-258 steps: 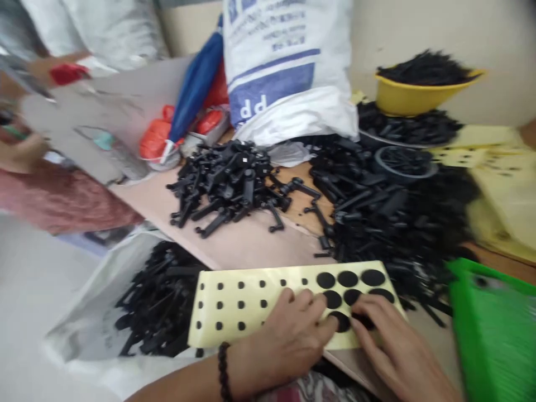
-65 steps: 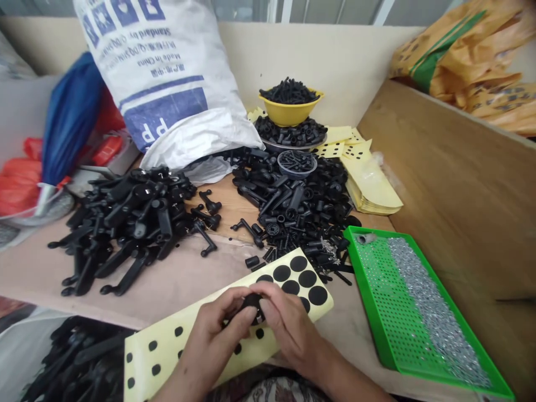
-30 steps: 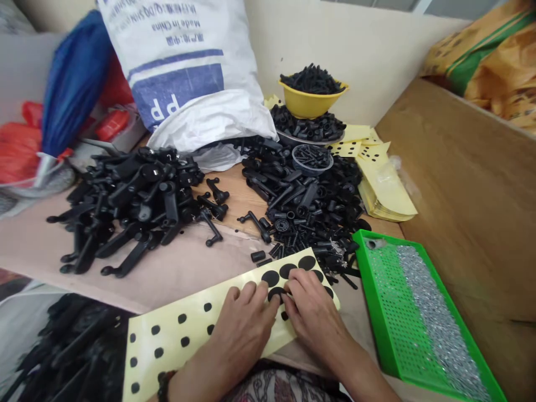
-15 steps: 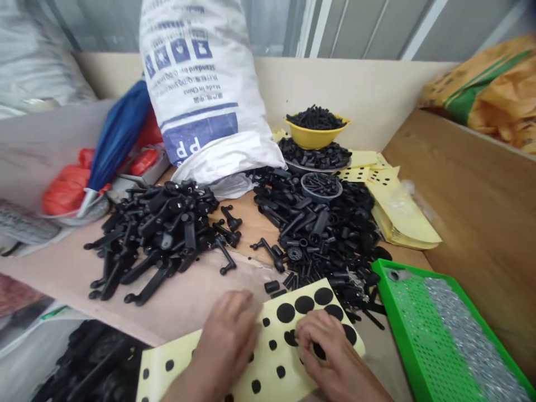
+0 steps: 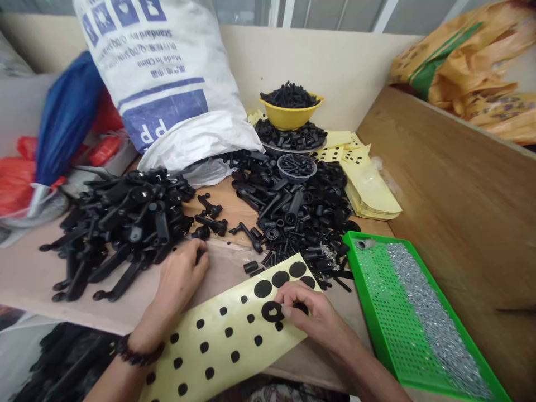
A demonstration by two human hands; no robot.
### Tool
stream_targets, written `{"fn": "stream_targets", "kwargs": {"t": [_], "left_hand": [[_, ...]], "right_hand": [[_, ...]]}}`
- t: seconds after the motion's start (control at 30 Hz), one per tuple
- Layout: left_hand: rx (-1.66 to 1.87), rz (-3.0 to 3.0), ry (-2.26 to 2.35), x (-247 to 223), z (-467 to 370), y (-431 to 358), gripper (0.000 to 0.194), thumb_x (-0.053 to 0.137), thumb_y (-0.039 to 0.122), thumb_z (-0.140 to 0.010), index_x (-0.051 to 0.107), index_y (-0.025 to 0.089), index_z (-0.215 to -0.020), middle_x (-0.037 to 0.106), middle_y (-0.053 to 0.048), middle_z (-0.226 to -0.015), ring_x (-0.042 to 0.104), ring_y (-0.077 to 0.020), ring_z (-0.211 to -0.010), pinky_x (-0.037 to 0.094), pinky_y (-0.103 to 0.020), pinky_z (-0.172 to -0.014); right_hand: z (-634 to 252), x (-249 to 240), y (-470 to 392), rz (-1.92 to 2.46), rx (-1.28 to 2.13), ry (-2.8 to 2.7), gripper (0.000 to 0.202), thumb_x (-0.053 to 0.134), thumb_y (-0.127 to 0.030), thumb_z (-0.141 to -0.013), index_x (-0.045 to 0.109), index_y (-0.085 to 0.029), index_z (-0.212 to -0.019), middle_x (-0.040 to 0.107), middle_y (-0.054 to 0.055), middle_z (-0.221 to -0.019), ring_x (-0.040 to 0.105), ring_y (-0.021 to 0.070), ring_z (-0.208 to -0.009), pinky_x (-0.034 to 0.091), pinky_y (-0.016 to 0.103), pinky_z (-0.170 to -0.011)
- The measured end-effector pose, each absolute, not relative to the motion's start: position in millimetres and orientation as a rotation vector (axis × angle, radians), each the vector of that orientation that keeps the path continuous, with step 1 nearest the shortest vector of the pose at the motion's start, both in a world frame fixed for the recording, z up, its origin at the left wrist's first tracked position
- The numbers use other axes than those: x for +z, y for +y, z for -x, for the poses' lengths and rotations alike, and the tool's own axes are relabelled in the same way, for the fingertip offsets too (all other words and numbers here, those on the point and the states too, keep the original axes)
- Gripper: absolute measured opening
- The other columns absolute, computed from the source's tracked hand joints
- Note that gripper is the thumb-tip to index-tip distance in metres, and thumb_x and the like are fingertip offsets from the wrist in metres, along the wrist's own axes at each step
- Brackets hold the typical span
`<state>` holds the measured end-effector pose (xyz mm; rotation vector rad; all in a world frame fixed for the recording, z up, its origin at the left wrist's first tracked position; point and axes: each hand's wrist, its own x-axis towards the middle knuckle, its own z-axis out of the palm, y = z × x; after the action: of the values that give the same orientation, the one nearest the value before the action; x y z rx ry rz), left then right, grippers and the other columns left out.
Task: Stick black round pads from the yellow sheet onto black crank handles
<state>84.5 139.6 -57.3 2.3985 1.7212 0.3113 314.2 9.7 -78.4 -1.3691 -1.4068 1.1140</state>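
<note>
My left hand (image 5: 183, 274) is closed at the front of the left-hand pile, with its fingers curled round a black crank handle (image 5: 201, 232) that is mostly hidden. My right hand (image 5: 307, 308) pinches the edge of a black round sticker (image 5: 268, 314) with a hole in its middle, between thumb and fingers. Beneath it lies a yellow backing sheet (image 5: 218, 352) with small black dots left on it and several full black discs along its far right end. Two loose black crank handles (image 5: 213, 224) lie just beyond my left hand.
A large pile of black crank handles (image 5: 134, 223) stands left. Mixed black parts (image 5: 293, 212) are heaped at centre, with a yellow bowl (image 5: 288, 116) behind. A green tray (image 5: 377, 312) of small metal pieces is right. A white sack (image 5: 176, 111) and stacked yellow sheets (image 5: 372, 195) stand behind.
My left hand has gone from the yellow sheet to the crank handles and closed on one. My right hand has lifted the edge of a round sticker. The view has shifted right.
</note>
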Motion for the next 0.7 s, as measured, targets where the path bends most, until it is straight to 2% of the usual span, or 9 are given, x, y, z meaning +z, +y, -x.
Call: {"fn": "stream_targets", "kwargs": {"t": [0.07,0.17,0.23,0.33,0.5,0.6,0.7], "left_hand": [[0.549,-2.086,1.653,-61,-77,134,0.032,0.046,0.034,-0.079,0.054,0.019,-0.107,0.049,0.004,-0.063,0.051,-0.0158,-0.057,0.038,-0.025,-0.055],[0.791,-1.646,1.483,-66,-75,123,0.047,0.051,0.037,-0.072,0.052,0.017,-0.114,0.045,0.006,-0.061,0.046,-0.0139,-0.055,0.035,-0.023,-0.051],[0.801,-1.584,1.442,-67,-77,116,0.05,0.052,0.036,-0.07,0.053,0.015,-0.116,0.044,0.006,-0.06,0.044,-0.0135,-0.054,0.033,-0.023,-0.05],[0.659,-1.807,1.479,-66,-82,108,0.049,0.05,0.034,-0.072,0.055,0.018,-0.118,0.041,0.007,-0.056,0.043,-0.0139,-0.051,0.032,-0.024,-0.051],[0.432,-2.165,1.516,-66,-84,100,0.052,0.042,0.027,-0.076,0.051,0.017,-0.126,0.058,0.001,-0.068,0.051,-0.0168,-0.056,0.04,-0.028,-0.057],[0.449,-2.277,1.491,-72,-83,98,0.05,0.042,0.023,-0.079,0.049,0.017,-0.127,0.063,-0.001,-0.073,0.056,-0.0185,-0.062,0.045,-0.029,-0.061],[0.539,-2.4,1.433,-78,-79,97,0.042,0.043,0.022,-0.081,0.052,0.018,-0.122,0.067,-0.005,-0.085,0.061,-0.0216,-0.076,0.049,-0.031,-0.068]], "right_hand": [[-315,-77,10,1.363,1.124,-1.392,0.017,0.054,-0.022,-0.073,0.048,-0.022,-0.057,0.066,0.005,-0.077,0.059,0.0213,-0.078,0.043,0.034,-0.074],[-315,-76,11,1.379,1.142,-1.365,0.018,0.055,-0.024,-0.072,0.048,-0.022,-0.056,0.065,0.006,-0.079,0.059,0.022,-0.08,0.042,0.035,-0.076],[-315,-74,11,1.384,1.168,-1.337,0.018,0.057,-0.026,-0.072,0.049,-0.022,-0.056,0.065,0.006,-0.079,0.058,0.0225,-0.082,0.042,0.035,-0.076],[-315,-70,10,1.383,1.243,-1.236,0.017,0.057,-0.03,-0.072,0.051,-0.022,-0.058,0.065,0.005,-0.082,0.057,0.0224,-0.083,0.042,0.034,-0.076],[-318,-68,9,1.414,1.249,-1.123,0.018,0.061,-0.031,-0.07,0.053,-0.021,-0.058,0.064,0.005,-0.084,0.057,0.0218,-0.084,0.042,0.031,-0.076],[-320,-73,8,1.393,1.226,-1.065,0.02,0.064,-0.032,-0.069,0.055,-0.02,-0.057,0.064,0.004,-0.081,0.057,0.022,-0.082,0.042,0.032,-0.075],[-324,-79,7,1.351,1.224,-0.815,0.023,0.07,-0.037,-0.067,0.056,-0.02,-0.059,0.063,0.004,-0.082,0.056,0.0203,-0.077,0.041,0.03,-0.069]]}}
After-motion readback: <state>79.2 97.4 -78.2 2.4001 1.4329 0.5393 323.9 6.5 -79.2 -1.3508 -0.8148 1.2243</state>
